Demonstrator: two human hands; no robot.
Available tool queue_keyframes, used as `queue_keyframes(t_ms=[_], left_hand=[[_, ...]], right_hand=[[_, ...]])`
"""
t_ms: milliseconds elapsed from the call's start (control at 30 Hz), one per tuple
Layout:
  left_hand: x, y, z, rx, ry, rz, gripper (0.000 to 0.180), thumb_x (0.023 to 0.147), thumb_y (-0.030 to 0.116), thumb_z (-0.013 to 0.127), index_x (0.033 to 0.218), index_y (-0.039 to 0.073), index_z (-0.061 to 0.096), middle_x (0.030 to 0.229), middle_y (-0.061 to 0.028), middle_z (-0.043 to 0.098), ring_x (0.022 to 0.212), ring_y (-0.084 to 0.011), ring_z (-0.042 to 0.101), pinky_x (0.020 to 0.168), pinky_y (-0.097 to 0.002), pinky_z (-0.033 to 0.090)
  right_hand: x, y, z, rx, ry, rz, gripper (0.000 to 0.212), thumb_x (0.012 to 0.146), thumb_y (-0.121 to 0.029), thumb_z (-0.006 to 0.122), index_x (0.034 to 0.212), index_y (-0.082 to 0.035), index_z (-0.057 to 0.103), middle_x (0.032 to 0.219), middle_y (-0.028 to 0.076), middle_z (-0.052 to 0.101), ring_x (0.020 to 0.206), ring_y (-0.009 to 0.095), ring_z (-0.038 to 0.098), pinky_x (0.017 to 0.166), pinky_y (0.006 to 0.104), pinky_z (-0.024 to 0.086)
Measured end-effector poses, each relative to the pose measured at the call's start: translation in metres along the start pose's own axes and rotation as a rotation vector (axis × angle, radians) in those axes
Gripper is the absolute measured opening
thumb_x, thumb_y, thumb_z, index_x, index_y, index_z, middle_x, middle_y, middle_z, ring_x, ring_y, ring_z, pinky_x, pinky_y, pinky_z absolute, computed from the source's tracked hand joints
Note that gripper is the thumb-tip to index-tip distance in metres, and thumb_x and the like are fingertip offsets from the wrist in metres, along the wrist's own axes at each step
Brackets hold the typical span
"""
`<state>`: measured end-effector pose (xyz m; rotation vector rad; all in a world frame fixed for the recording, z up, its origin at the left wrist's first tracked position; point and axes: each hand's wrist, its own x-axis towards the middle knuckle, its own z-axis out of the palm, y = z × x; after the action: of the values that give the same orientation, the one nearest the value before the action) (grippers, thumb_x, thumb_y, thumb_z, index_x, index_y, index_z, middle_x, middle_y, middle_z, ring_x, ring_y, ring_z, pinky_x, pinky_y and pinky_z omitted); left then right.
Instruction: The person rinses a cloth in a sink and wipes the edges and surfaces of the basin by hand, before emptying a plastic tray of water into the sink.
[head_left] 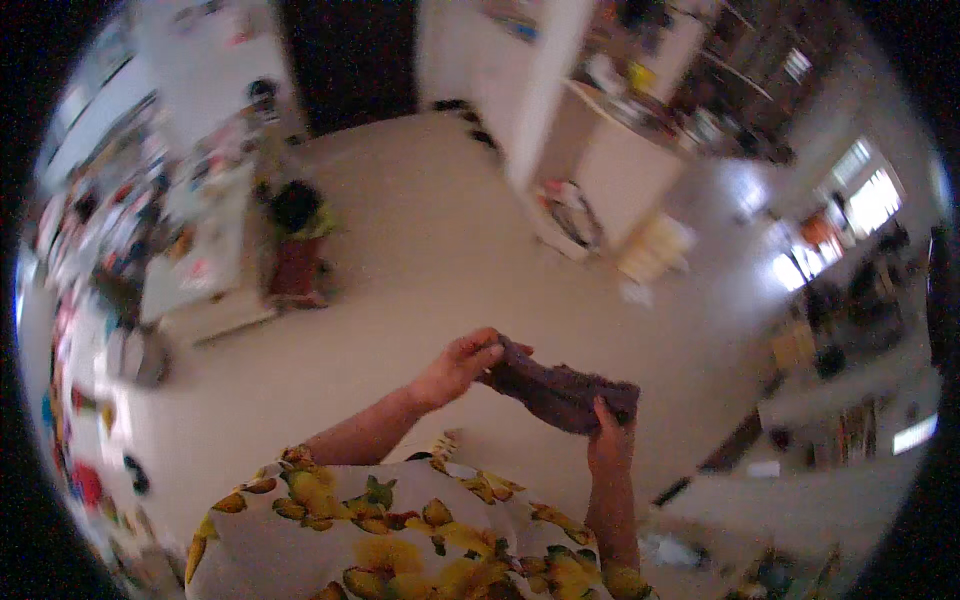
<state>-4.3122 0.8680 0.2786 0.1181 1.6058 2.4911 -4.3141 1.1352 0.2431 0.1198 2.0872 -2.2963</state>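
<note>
A dark purplish-brown cloth [555,390], folded into a long strip, is stretched between my two hands in front of my body. My left hand [470,362] pinches its left end, thumb on top. At the other end my right hand [611,437] grips the lower right corner, with the thumb lying over the fabric and the fingers mostly hidden behind it. The cloth hangs in the air above the pale floor [420,300]. Blur keeps me from telling what kind of cloth piece it is.
To the left is a white table or cabinet [205,280] piled with clutter. Beside it stands a blurred reddish-brown object [298,270] under a dark round shape. A counter [620,165] is at the far right, with pale yellowish items [655,250] by its foot. Shelves [850,430] line the right.
</note>
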Motion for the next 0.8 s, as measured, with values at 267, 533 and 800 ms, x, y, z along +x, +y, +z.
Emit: queue_keyframes(t_ms=[267,533,800], left_hand=[[0.126,-0.057,0.114,0.365,-0.417,-0.115,0.034,0.079,0.024,0.072,0.1,0.009,0.05,0.087,-0.0002,0.053,0.082,-0.0114,0.05,0.073,-0.0287,0.044],[0.276,-0.09,0.235,0.85,-0.845,-0.164,0.045,0.075,0.026,0.074,0.109,0.008,0.05,0.089,-0.0114,0.06,0.081,-0.0203,0.059,0.074,-0.033,0.047],[0.45,-0.112,0.265,0.19,-0.561,-0.299,0.026,0.082,0.024,0.064,0.1,0.005,0.063,0.114,-0.0101,0.06,0.092,-0.0231,0.059,0.08,-0.0358,0.047]], right_hand=[[-0.016,-0.036,-0.113,0.236,0.382,0.07,0.029,0.084,-0.005,0.06,0.113,-0.003,0.052,0.111,0.011,0.057,0.1,0.026,0.057,0.083,0.038,0.05],[0.103,-0.032,-0.249,0.247,0.44,-0.059,0.018,0.085,-0.003,0.057,0.103,-0.001,0.059,0.098,0.012,0.063,0.091,0.024,0.062,0.076,0.0371,0.053],[0.276,-0.072,-0.347,0.314,0.283,-0.05,0.017,0.09,-0.012,0.052,0.095,0.0,0.063,0.083,0.008,0.063,0.07,0.017,0.061,0.059,0.0292,0.051]])
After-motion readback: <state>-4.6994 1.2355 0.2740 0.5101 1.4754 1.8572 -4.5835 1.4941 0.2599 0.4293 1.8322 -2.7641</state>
